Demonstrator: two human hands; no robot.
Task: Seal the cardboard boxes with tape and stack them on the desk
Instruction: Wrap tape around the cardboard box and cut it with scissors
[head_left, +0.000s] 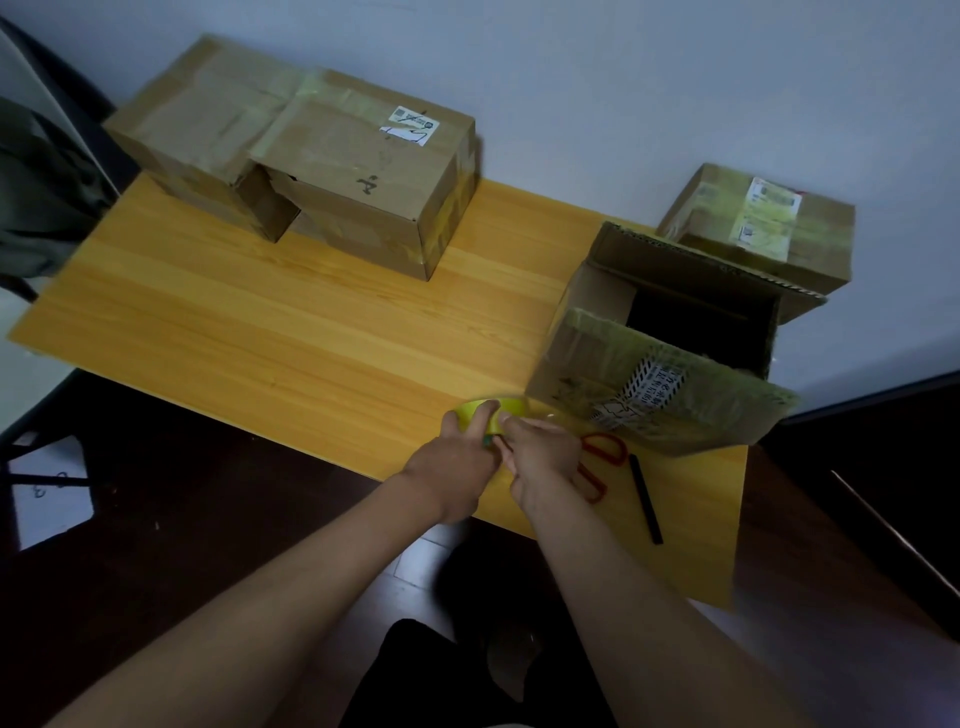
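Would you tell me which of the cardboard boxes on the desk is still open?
The open box at the near right, beside the hands: its flaps stand up, showing a dark interior. The other boxes are closed with tape.

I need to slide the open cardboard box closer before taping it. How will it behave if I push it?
The open box looks dark and empty inside, so it is probably light and should slide easily on the smooth desk. Its flaps stand loose, so pushing on one would likely bend it rather than move the box. The near flap overhangs the scissors, which may snag.

labels on the boxes (363, 171) – print too blurred to read
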